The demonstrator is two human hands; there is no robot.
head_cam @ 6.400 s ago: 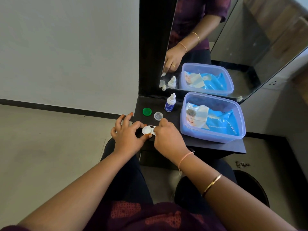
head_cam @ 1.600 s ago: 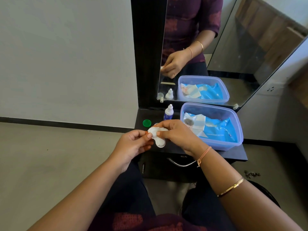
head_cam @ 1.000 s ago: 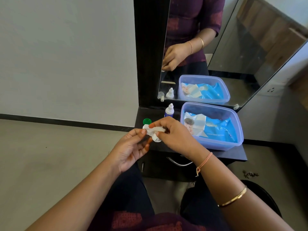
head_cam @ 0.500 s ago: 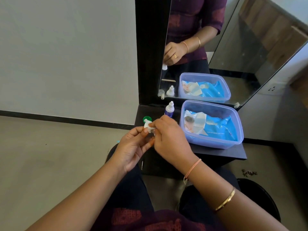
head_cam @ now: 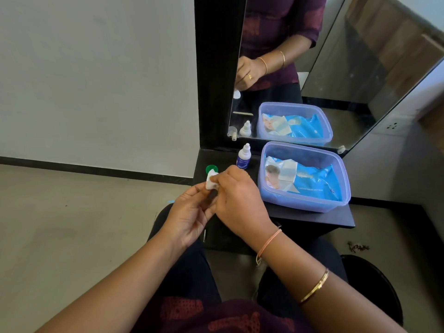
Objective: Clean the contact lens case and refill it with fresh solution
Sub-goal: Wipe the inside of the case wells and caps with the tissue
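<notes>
I hold the lens case [head_cam: 211, 182] in the air over the counter's [head_cam: 312, 216] front left corner. My left hand [head_cam: 189, 212] pinches its lower end and my right hand [head_cam: 237, 200] pinches the top. It is light, stiff and probably slick, so I'd grip the rims.

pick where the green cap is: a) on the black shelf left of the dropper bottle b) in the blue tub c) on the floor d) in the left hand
a: the green cap lies on the black shelf, left of the dropper bottle, just behind the white lens case that the left hand and right hand pinch.
</notes>
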